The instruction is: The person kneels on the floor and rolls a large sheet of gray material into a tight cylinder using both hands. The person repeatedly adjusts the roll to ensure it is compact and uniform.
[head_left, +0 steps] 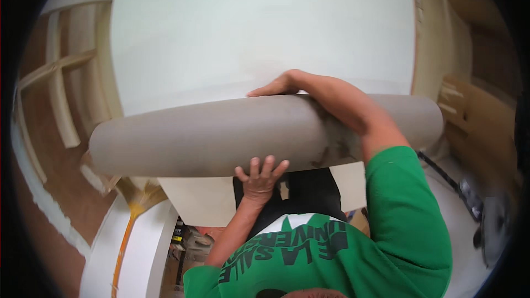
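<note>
A long, thick grey-brown roll (199, 138) of sheet material lies crosswise in front of me, with a few dark smudges on its right half. My left hand (258, 181) touches its near side, fingers spread and pointing away from me. Over the top of the roll reaches my right arm, and my right hand (279, 84) rests against the far side with its visible fingers stretched out to the left. Some right fingers are hidden behind the roll. Whether the roll rests on the surface below or is held off it, I cannot tell.
A wide, pale white panel (259, 27) stretches away beyond the roll. Wooden framing pieces (61, 94) stand at the left. A white curved piece with an orange strap (127, 237) is at lower left. Brown cardboard (475, 121) and a dark, bar-like object (464, 193) are at the right.
</note>
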### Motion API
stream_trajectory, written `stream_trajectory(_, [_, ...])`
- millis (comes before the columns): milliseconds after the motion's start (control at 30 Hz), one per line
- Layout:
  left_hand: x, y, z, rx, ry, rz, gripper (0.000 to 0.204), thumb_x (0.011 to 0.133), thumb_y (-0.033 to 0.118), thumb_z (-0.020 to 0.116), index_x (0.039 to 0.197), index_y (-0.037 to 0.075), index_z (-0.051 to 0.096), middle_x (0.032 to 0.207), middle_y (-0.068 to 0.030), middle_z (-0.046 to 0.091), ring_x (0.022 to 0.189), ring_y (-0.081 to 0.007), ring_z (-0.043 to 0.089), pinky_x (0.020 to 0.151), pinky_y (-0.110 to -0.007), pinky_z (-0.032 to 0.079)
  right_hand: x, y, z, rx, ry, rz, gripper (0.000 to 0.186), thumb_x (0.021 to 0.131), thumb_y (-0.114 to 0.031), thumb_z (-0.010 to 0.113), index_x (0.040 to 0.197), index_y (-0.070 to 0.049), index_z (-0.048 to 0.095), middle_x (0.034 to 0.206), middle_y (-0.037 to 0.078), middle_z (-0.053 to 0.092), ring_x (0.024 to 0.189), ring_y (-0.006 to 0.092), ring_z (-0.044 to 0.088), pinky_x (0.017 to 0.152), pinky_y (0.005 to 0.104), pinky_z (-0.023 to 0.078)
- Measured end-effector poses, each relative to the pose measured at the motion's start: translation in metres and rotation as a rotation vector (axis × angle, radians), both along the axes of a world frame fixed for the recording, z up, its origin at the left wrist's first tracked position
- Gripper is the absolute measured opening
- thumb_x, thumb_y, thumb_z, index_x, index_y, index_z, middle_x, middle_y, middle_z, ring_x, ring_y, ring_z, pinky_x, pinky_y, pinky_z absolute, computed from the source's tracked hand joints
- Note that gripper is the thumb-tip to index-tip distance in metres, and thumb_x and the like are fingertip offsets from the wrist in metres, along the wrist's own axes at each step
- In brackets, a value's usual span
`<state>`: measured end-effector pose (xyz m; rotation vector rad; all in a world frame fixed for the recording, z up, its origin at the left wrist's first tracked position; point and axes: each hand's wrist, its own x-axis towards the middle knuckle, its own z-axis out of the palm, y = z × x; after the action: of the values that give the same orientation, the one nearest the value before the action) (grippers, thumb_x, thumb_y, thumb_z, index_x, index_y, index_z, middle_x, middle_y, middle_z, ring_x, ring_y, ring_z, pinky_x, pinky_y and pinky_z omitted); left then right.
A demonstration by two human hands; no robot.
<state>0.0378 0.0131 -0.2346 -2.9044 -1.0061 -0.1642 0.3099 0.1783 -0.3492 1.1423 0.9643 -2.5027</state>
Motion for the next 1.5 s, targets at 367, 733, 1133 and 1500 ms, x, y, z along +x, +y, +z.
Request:
stream_trajectory(367, [0.032, 0.024, 0.033, -0.167, 0.083, -0.049, 0.094, 0.078, 0.006, 0.065, 0.159, 0.036, 0.027, 0.165, -0.0077, 0.022, 0.154, -0.0375, 0.017, 0.119, -0.069, 0.003, 0.012, 0.006, 0.006, -0.049, 0.113, 0.004, 0.092, 0.088, -0.082, 0.044, 0.156, -0.021, 0.039, 0.163, 0.009, 0.034, 0.149, 0.0285, 0.031, 0.119, 0.0488, 0.029])
stream_trajectory(733, [0.054, 0.047, 0.045, -0.323, 0.108, -0.049, 0.094, 0.076, 0.001, 0.064, 0.158, 0.031, 0.03, 0.166, -0.0085, 0.018, 0.154, -0.0367, 0.013, 0.118, -0.068, 0.002, 0.032, 0.015, 0.003, 0.442, -0.487, 0.125, 0.093, 0.093, -0.077, 0.04, 0.145, -0.001, 0.051, 0.133, 0.025, 0.062, 0.124, 0.0401, 0.058, 0.105, 0.0579, 0.042])
stream_trajectory(1133, [0.059, 0.054, 0.055, -0.419, 0.102, -0.05, 0.093, 0.078, 0.001, 0.065, 0.159, 0.029, 0.029, 0.166, -0.0092, 0.018, 0.154, -0.0361, 0.014, 0.116, -0.07, 0.008, 0.062, -0.004, 0.092, 0.267, -0.176, -0.029, 0.114, 0.077, -0.087, 0.055, 0.153, -0.003, 0.04, 0.156, 0.026, 0.038, 0.147, 0.0415, 0.032, 0.119, 0.0551, 0.028])
stream_trajectory(1500, [0.06, 0.058, 0.059, -0.54, 0.152, -0.046, 0.09, 0.079, 0.004, 0.067, 0.159, 0.027, 0.031, 0.165, -0.0108, 0.018, 0.154, -0.0359, 0.014, 0.115, -0.071, 0.009, 0.048, -0.019, 0.021, -0.124, 0.058, -0.178, 0.11, 0.077, -0.081, 0.064, 0.153, -0.005, 0.041, 0.156, 0.021, 0.04, 0.146, 0.0335, 0.036, 0.118, 0.0479, 0.034])
